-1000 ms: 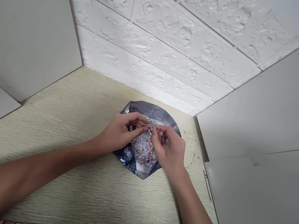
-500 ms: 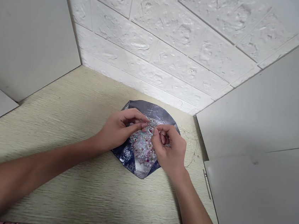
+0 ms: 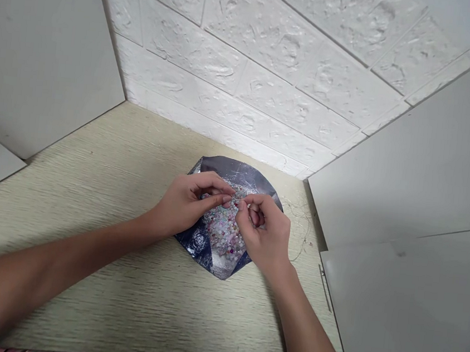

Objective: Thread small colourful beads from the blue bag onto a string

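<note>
Many small pink, clear, white and red beads lie heaped on a shiny silver-and-blue foil bag spread on the table. Above the heap's left side, my left hand has thumb and fingertips brought together in a pinch; what sits between them is too small to name. Close by on the right, my right hand pinches with thumb and forefinger, its other fingers curled in. Whatever it grips is also too fine to make out. The fingertips of both hands are a short gap apart.
Thin pale thread lies in loose loops on the wooden tabletop, right of the bag. A white brick-patterned wall stands behind. Grey-white panels close off the left, and a white cabinet the right.
My right hand has shifted slightly left, bringing its pinched fingertips nearer to my left hand's. My left hand keeps its pinch almost in place. The beads and bag look the same.
</note>
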A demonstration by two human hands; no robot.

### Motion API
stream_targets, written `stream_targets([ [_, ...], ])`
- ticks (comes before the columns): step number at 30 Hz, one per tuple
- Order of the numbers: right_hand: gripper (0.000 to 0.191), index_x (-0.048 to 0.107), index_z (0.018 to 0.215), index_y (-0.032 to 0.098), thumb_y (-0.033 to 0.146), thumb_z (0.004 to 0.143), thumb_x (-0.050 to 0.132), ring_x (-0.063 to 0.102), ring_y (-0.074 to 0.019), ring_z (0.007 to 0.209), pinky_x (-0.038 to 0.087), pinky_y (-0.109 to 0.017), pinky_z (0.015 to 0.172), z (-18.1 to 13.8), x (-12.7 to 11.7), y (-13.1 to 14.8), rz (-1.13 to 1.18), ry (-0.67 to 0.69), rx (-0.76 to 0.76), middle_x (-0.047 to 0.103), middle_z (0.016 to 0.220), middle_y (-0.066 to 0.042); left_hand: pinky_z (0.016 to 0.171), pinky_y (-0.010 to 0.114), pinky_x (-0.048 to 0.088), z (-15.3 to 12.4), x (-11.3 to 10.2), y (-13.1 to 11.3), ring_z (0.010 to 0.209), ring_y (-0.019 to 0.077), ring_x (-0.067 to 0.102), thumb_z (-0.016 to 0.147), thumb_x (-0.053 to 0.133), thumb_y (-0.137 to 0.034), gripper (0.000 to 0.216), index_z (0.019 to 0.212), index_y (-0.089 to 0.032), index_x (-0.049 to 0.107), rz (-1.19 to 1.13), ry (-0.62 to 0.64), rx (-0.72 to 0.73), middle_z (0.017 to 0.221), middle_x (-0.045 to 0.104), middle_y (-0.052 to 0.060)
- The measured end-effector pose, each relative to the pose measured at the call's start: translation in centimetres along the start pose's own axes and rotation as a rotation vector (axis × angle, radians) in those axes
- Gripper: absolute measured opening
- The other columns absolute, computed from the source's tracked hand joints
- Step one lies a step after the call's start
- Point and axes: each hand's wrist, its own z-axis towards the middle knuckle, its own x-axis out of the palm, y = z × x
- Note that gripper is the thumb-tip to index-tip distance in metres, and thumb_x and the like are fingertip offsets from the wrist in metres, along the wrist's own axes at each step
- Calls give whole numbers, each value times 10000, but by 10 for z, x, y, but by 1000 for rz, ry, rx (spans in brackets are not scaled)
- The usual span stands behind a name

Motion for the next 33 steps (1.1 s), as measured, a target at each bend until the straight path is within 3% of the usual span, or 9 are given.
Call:
stream_targets([
  [8, 59, 573, 835, 200, 231, 876, 542, 442, -90, 545, 360, -218, 510, 1, -1, 0, -13, 23, -14, 409, 588, 51, 787, 282, 482, -1, -1, 0, 899, 155, 624, 823, 646, -189, 91, 888, -193, 710, -19, 46, 33, 920, 684, 28],
  [11, 69, 587, 877, 197, 237, 891, 532, 466, -92, 556, 374, -220, 516, 0, -1, -1, -12, 36, -11, 480, 617, 38, 795, 272, 478, -1, -1, 0, 904, 146, 623, 827, 643, -176, 95, 885, -198, 715, -18, 56, 68, 926, 684, 21],
  [17, 101, 609, 923, 193, 248, 908, 526, 525, -100, 588, 402, -231, 542, 0, -2, 0, -6, 73, -17, 605, 693, 7, 702, 242, 471, -2, 0, -2, 771, 123, 620, 802, 684, -230, 59, 829, -199, 727, 38, 17, 0, 787, 682, -6],
  [20, 132, 604, 914, 192, 291, 916, 517, 542, -111, 609, 401, -240, 550, 2, -4, 2, -1, 139, 30, 614, 701, 0, 671, 218, 475, -3, 1, -4, 736, 111, 623, 784, 706, -268, 105, 869, -207, 716, 44, -12, -42, 775, 687, -23],
  [24, 174, 600, 908, 194, 327, 933, 490, 562, -125, 650, 392, -247, 558, 3, -6, 3, -18, 250, 63, 628, 729, -8, 691, 214, 481, -5, 0, -6, 738, 105, 621, 822, 664, -266, 152, 961, -212, 691, 122, 50, -7, 793, 683, -27],
  [29, 160, 595, 889, 197, 317, 931, 496, 567, -124, 646, 412, -255, 580, 3, -6, 1, -35, 197, 63, 630, 730, -2, 694, 246, 465, -4, -3, -6, 761, 116, 593, 877, 578, -217, 95, 908, -190, 664, 270, 90, 130, 796, 629, -6],
  [33, 127, 601, 962, 208, 290, 921, 514, 612, -125, 707, 462, -255, 626, 3, -4, -2, -19, 110, 57, 666, 830, -6, 594, 253, 491, -6, -1, -3, 661, 111, 590, 951, 445, -269, 97, 914, -198, 500, 12, 65, 35, 761, 602, -11],
])
